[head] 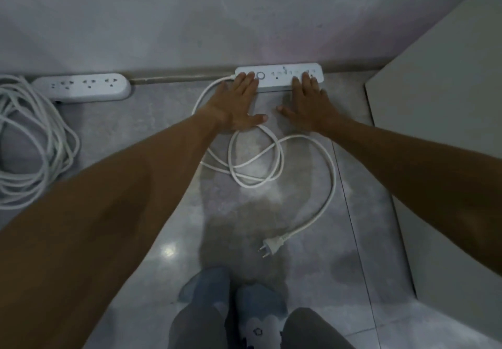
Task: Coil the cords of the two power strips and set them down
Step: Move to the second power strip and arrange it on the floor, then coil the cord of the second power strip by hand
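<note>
A white power strip (279, 75) lies on the grey floor against the base of the wall. My left hand (237, 104) has straight fingers touching the strip's left end. On the strip's right end rest the flat, straight fingertips of my right hand (308, 101). The strip's white cord (271, 158) lies in loose loops on the floor below my hands and ends in a plug (271, 245). A second white power strip (84, 86) lies at the left by the wall, with its long cord (32, 142) piled in loops beside it.
A pale cabinet or panel (440, 131) stands at the right, its edge close to the strip. My feet in blue slippers (233, 294) stand at the bottom centre. The wall (244, 17) runs across the back.
</note>
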